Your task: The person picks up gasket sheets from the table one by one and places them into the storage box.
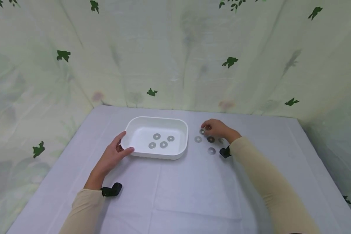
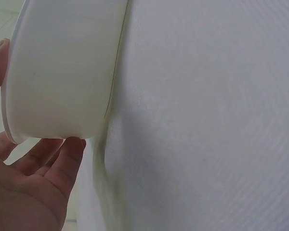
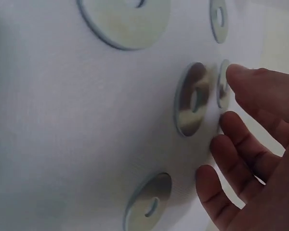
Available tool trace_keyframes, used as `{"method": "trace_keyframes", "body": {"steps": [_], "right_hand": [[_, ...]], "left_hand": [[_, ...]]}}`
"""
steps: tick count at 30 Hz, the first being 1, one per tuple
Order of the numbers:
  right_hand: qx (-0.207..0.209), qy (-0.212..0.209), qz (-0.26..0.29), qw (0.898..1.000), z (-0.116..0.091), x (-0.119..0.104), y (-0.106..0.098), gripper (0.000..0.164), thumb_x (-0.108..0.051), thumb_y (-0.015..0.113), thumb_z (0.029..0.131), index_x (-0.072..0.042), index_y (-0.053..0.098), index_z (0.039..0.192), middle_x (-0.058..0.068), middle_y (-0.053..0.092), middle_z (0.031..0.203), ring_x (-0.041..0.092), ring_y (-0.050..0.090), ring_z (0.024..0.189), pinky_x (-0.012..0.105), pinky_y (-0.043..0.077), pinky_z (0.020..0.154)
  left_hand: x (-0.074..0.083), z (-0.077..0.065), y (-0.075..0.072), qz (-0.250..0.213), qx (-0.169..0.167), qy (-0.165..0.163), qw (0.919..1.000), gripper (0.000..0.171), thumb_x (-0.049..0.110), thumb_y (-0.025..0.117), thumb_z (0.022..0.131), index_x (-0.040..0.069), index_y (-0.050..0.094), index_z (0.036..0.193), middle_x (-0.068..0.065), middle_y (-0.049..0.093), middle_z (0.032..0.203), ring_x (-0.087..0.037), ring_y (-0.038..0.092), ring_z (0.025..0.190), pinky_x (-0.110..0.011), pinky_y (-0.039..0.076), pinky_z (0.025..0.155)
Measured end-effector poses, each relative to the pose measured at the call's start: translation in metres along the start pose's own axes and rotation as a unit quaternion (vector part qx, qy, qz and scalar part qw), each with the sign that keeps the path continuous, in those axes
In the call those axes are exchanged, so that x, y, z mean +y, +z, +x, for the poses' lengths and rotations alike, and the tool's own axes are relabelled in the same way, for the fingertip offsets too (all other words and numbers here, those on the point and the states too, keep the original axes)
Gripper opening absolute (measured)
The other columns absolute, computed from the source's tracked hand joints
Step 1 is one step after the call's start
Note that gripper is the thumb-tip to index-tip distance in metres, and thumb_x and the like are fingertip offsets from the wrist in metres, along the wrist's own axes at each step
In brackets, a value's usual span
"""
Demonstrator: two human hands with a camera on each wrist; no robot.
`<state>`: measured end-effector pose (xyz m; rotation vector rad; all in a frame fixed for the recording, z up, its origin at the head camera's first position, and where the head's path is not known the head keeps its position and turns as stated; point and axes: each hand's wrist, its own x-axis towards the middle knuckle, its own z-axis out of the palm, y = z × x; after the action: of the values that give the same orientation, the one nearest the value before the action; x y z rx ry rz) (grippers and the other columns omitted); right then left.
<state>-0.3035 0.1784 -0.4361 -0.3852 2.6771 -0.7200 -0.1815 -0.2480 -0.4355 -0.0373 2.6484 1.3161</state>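
My left hand [image 1: 112, 156] grips the left end of a white oblong tray [image 1: 138, 133], thumb at the near rim and fingers round the outer wall. In the left wrist view its fingertips press against the tray's side. Several flat metal washers [image 1: 156, 134] lie inside the tray. To the right of it, my right hand [image 1: 217, 128] pinches a washer [image 1: 202, 129] by its edges, between thumb and fingertips, close over the table. A darker-looking washer [image 3: 186, 115] lies just beside those fingers, with other washers [image 1: 198, 137] around it; one is partly hidden near the wrist.
A white cloth covers the table [image 1: 178, 191]. Behind it and at both sides hang pale curtains [image 1: 169, 65] with green leaf prints. Black wrist cameras [image 1: 112, 190] sit on both wrists, the right one low beside the nearest loose washer [image 1: 211, 153].
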Motion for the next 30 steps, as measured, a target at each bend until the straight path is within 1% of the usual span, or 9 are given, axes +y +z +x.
{"method": "trace_keyframes", "body": {"steps": [5, 8, 11, 13, 15, 18, 22, 26, 30], "right_hand": [[-0.001, -0.005, -0.041, 0.999, 0.0046, 0.0016, 0.0051, 0.035, -0.018, 0.069, 0.091, -0.010, 0.065, 0.125, 0.012, 0.058, 0.117, 0.026, 0.051, 0.107, 0.043, 0.044, 0.099], [-0.002, 0.002, -0.050, 0.999, 0.0067, 0.0001, 0.0056, 0.033, -0.018, 0.069, 0.091, -0.008, 0.064, 0.123, 0.012, 0.059, 0.116, 0.026, 0.051, 0.105, 0.042, 0.044, 0.098], [-0.007, 0.025, -0.031, 0.999, 0.0081, -0.0013, 0.0059, 0.031, -0.017, 0.067, 0.092, -0.007, 0.059, 0.120, 0.011, 0.058, 0.113, 0.026, 0.052, 0.103, 0.041, 0.046, 0.095], [-0.009, 0.032, -0.017, 0.999, 0.0083, -0.0013, 0.0068, 0.029, -0.017, 0.067, 0.092, -0.009, 0.055, 0.117, 0.010, 0.057, 0.110, 0.025, 0.053, 0.101, 0.039, 0.046, 0.091], [-0.008, 0.032, -0.009, 0.999, 0.0076, -0.0005, 0.0077, 0.028, -0.016, 0.067, 0.092, -0.010, 0.051, 0.114, 0.010, 0.056, 0.107, 0.025, 0.053, 0.099, 0.037, 0.045, 0.087], [-0.003, 0.015, -0.009, 1.000, 0.0063, 0.0008, 0.0083, 0.027, -0.015, 0.066, 0.092, -0.011, 0.049, 0.113, 0.009, 0.056, 0.106, 0.024, 0.053, 0.097, 0.035, 0.044, 0.085], [-0.002, 0.011, 0.005, 1.000, 0.0034, 0.0025, 0.0089, 0.031, -0.014, 0.065, 0.092, -0.011, 0.050, 0.118, 0.011, 0.058, 0.113, 0.024, 0.054, 0.098, 0.037, 0.046, 0.086], [-0.007, 0.013, 0.018, 1.000, 0.0018, 0.0048, 0.0094, 0.034, -0.013, 0.063, 0.090, -0.013, 0.051, 0.123, 0.011, 0.060, 0.120, 0.024, 0.056, 0.099, 0.037, 0.047, 0.086], [-0.011, 0.002, 0.016, 1.000, 0.0015, 0.0056, 0.0087, 0.035, -0.013, 0.060, 0.090, -0.014, 0.053, 0.124, 0.012, 0.061, 0.121, 0.023, 0.058, 0.097, 0.037, 0.047, 0.085]], "left_hand": [[0.0009, 0.0003, -0.0005, -0.003, -0.001, 0.003, 1.0000, 0.095, 0.046, 0.068, 0.091, 0.020, 0.010, 0.161, -0.019, 0.016, 0.166, -0.038, 0.042, 0.141, -0.050, 0.042, 0.110], [0.0016, -0.0002, -0.0013, -0.002, -0.002, 0.002, 1.0000, 0.095, 0.046, 0.069, 0.091, 0.020, 0.010, 0.161, -0.018, 0.017, 0.166, -0.037, 0.043, 0.140, -0.042, 0.045, 0.107], [0.0014, -0.0003, -0.0018, 0.001, -0.002, 0.001, 1.0000, 0.095, 0.045, 0.069, 0.091, 0.020, 0.010, 0.161, -0.018, 0.018, 0.166, -0.035, 0.045, 0.138, -0.029, 0.047, 0.100], [0.0017, -0.0006, -0.0018, 0.000, -0.002, 0.000, 1.0000, 0.095, 0.045, 0.069, 0.091, 0.020, 0.010, 0.161, -0.018, 0.018, 0.166, -0.034, 0.045, 0.137, -0.024, 0.046, 0.097], [0.0016, -0.0005, -0.0016, 0.000, -0.003, -0.001, 1.0000, 0.096, 0.045, 0.070, 0.091, 0.020, 0.010, 0.161, -0.018, 0.018, 0.166, -0.034, 0.045, 0.137, -0.022, 0.047, 0.096], [0.0022, -0.0006, -0.0018, -0.004, -0.005, 0.000, 1.0000, 0.096, 0.045, 0.070, 0.090, 0.020, 0.010, 0.161, -0.018, 0.018, 0.166, -0.035, 0.046, 0.136, -0.016, 0.046, 0.092], [0.0016, 0.0002, -0.0019, -0.022, -0.009, 0.006, 0.9997, 0.096, 0.042, 0.071, 0.090, 0.021, 0.009, 0.161, -0.018, 0.017, 0.166, -0.035, 0.045, 0.138, -0.005, 0.040, 0.082], [0.0009, 0.0001, -0.0021, -0.027, -0.008, 0.007, 0.9996, 0.096, 0.041, 0.071, 0.091, 0.021, 0.010, 0.161, -0.018, 0.018, 0.166, -0.033, 0.046, 0.134, -0.003, 0.039, 0.079], [0.0006, -0.0011, -0.0023, -0.026, -0.006, 0.005, 0.9996, 0.096, 0.040, 0.071, 0.091, 0.021, 0.010, 0.161, -0.018, 0.019, 0.165, -0.031, 0.048, 0.127, -0.004, 0.040, 0.078]]}}
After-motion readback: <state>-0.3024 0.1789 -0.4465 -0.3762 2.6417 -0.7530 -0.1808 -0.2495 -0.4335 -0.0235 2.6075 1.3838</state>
